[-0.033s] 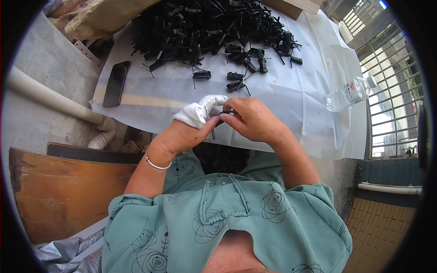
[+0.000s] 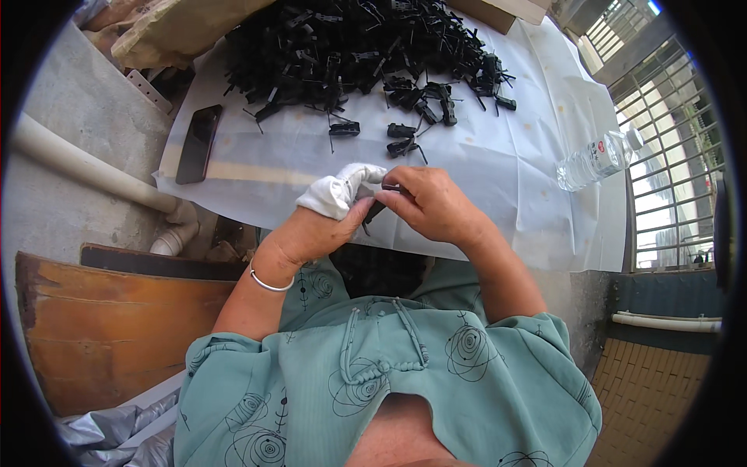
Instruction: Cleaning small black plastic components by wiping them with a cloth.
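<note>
My left hand [image 2: 336, 204] wears a white cloth glove that leaves the thumb bare. Its fingers are closed on a small black plastic part [image 2: 375, 210], which juts out below the thumb. From the other side, my right hand [image 2: 426, 201], ungloved, pinches the same part between thumb and curled fingers. Most of the part is hidden by the fingers, so its exact kind does not show. Beyond my hands, a few similar black plastic pieces [image 2: 402, 131] with thin prongs lie loose. Farther back rises a large heap of black plastic pieces [image 2: 342, 54].
White plastic sheeting [image 2: 498, 187] covers the table. A dark phone [image 2: 199, 144] lies at its left edge, and a clear water bottle [image 2: 595, 161] lies on the right. Brown paper [image 2: 183, 33] and a cardboard box [image 2: 502, 11] flank the heap. A pale pipe [image 2: 93, 167] runs along the left.
The fingers of my right hand have shifted slightly around the black part, which now sits at a slightly different angle. The forearms have stayed in place.
</note>
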A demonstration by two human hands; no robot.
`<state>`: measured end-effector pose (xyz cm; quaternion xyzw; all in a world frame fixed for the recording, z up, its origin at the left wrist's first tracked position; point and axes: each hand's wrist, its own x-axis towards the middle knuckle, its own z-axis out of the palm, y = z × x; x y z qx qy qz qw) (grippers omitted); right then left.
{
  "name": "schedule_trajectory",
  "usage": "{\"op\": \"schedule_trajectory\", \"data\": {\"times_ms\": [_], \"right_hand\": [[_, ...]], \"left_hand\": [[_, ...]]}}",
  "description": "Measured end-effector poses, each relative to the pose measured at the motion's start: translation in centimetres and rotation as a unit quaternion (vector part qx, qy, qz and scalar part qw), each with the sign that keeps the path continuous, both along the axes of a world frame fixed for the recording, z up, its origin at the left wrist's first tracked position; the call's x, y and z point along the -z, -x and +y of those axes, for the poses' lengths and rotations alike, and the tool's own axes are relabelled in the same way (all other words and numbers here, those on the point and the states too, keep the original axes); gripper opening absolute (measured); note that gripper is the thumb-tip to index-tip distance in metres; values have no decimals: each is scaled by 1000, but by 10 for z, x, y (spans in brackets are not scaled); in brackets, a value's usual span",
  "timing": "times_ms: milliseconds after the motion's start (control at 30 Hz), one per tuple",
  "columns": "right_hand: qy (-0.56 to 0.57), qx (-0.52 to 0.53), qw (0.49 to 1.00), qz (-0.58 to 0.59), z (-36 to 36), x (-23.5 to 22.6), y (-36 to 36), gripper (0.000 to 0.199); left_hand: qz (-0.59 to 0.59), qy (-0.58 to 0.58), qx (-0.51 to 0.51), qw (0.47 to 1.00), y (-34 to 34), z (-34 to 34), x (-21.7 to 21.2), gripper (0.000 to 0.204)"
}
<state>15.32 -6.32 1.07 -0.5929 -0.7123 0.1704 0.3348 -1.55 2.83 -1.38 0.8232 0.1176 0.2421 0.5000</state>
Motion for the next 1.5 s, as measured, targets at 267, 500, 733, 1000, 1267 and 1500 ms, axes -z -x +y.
{"op": "schedule_trajectory", "data": {"times_ms": [267, 500, 733, 1000, 1267, 1500], "right_hand": [[-111, 127, 981, 93, 0, 15, 22, 13], [-122, -6, 988, 95, -18, -11, 27, 22], [-209, 80, 961, 160, -10, 3, 36, 23], [20, 110, 915, 388, -9, -11, 29, 16], [71, 25, 988, 131, -12, -8, 23, 24], [108, 45, 926, 359, -3, 28, 33, 27]], "left_hand": [[-61, 423, -8, 904, 5, -30, 2, 22], [-144, 401, -130, 895, -6, -35, 2, 21], [-127, 399, -27, 908, 1, -36, -18, 23], [-35, 217, -112, 969, 5, -38, -27, 20], [-33, 232, -161, 959, 5, -38, -23, 25], [-30, -69, -206, 976, 1, -33, 1, 26]]}}
